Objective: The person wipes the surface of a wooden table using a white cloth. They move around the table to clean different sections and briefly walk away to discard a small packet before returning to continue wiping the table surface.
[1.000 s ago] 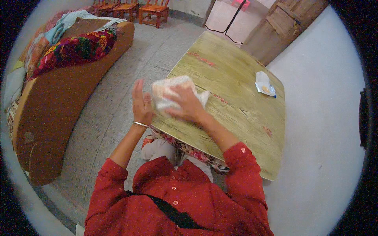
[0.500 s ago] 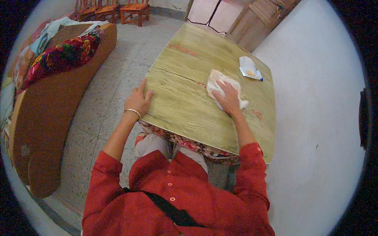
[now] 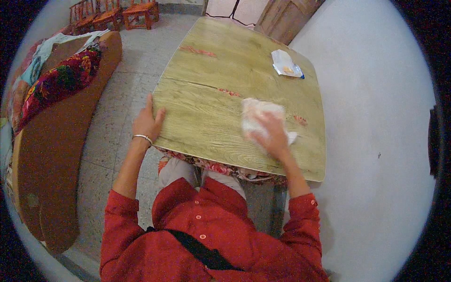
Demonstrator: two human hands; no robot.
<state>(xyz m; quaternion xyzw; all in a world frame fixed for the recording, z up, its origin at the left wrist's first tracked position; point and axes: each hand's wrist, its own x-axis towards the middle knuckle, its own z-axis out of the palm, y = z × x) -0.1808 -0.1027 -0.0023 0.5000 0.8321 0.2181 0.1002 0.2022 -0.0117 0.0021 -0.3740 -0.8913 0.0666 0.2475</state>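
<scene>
A square table [image 3: 197,127] with a yellow-green wood-grain top and red markings stands before me. On it, near the right front, lies a pale cleaning cloth [image 3: 253,110]. My right hand [image 3: 271,134] presses down on this cloth with its fingers over it; hand and cloth are a little smeared by motion. My left hand [image 3: 148,124] rests at the left edge of the tabletop, thumb apart from the fingers, holding nothing. Farther back on the right, an opened white and blue packet [image 3: 285,65] lies on the table, apart from both hands.
A brown sofa [image 3: 56,155] with a colourful floral cloth [image 3: 63,77] on it stands at the left. Wooden chairs [image 3: 139,14] are at the back left. A white wall [image 3: 376,117] runs close along the table's right side. Floral fabric [image 3: 216,167] hangs under the front edge.
My right hand has drawn the cloth nearer to me across the tabletop. The whole view has shifted, so table and sofa appear farther left. My left hand stays at the table's edge.
</scene>
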